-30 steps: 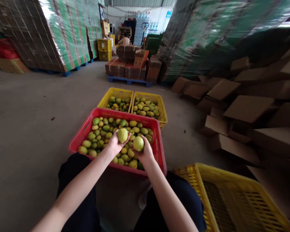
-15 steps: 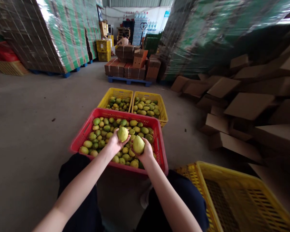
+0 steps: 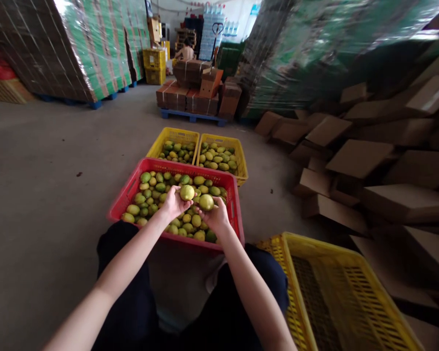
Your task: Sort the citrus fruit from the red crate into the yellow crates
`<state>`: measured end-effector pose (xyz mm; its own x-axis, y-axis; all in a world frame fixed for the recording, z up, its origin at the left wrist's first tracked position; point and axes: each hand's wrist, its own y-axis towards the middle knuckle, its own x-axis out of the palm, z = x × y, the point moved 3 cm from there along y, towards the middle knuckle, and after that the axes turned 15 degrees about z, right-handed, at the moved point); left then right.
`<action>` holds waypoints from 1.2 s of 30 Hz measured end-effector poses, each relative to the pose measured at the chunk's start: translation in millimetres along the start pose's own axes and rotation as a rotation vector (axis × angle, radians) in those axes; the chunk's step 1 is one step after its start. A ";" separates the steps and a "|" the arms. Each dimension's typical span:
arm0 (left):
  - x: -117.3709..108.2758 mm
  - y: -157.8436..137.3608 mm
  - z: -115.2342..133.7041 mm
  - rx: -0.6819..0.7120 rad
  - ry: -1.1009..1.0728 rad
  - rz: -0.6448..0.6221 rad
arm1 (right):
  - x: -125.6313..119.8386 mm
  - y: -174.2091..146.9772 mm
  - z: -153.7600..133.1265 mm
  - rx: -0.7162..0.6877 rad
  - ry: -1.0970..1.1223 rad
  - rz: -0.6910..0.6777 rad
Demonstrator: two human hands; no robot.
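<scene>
My left hand is closed around a yellow-green lemon, thumb along its near side. In my right hand is a second lemon, one rounded end turned towards me. The two lemons are held side by side, slightly apart, over a red crate. Many loose green and yellow lemons fill that crate beneath my hands, and my hands and forearms hide part of them.
Two yellow crates of lemons stand just behind the red one. Beside my right knee is another yellow crate. Cardboard boxes are heaped on the right. Farther back are a loaded blue pallet and a seated person.
The lemon in my right hand has turned, its pointed end no longer upward, and it has risen a little. The view has shifted slightly. My left hand keeps its lemon.
</scene>
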<state>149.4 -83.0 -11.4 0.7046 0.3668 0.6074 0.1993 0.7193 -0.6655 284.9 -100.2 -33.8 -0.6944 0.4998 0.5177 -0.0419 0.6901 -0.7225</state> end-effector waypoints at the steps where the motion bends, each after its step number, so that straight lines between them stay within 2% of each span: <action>1: -1.3 1.9 -1.6 -0.018 0.004 0.003 | -0.9 1.4 -0.6 0.007 -0.008 -0.003; 5: -6.7 9.8 -7.2 -0.060 -0.002 0.014 | -3.1 6.5 -2.1 0.002 -0.057 -0.002; 9: -8.9 13.6 -9.4 -0.069 -0.003 0.033 | -0.8 6.8 -2.2 0.003 -0.069 -0.057; 13: -6.9 11.2 -7.7 0.003 0.032 0.041 | 5.4 0.6 -3.0 -0.066 -0.121 -0.091; 15: -4.4 7.5 -5.2 0.133 0.074 0.024 | 8.7 -4.6 -4.5 -0.199 -0.171 -0.079; 16: -3.1 4.7 -3.2 0.234 0.099 0.016 | 9.8 -8.0 -6.6 -0.320 -0.190 -0.060; 19: 0.0 -9.2 4.9 0.641 0.161 0.018 | 9.7 -23.3 -16.1 -0.832 -0.268 0.036; 21: 0.2 -20.8 9.5 0.875 0.192 0.053 | 7.6 -33.8 -21.2 -1.118 -0.365 0.109; 24: -1.0 -32.9 12.6 1.027 0.276 0.069 | 3.1 -43.0 -25.7 -1.375 -0.520 0.195; 27: -3.1 -37.6 13.2 1.131 0.422 0.021 | -0.6 -45.9 -25.2 -1.519 -0.638 0.227; 31: -5.4 -37.6 11.9 1.270 0.555 -0.027 | -2.3 -47.2 -19.8 -1.591 -0.667 0.201; 36: -4.9 -38.8 12.1 1.170 0.492 0.011 | -0.1 -47.9 -17.8 -1.513 -0.625 0.168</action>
<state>129.9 -105.6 16.7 0.9300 0.2996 0.2127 -0.3497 0.8994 0.2622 299.7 -124.0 8.9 -0.7986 0.6004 -0.0405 0.4953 0.6940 0.5225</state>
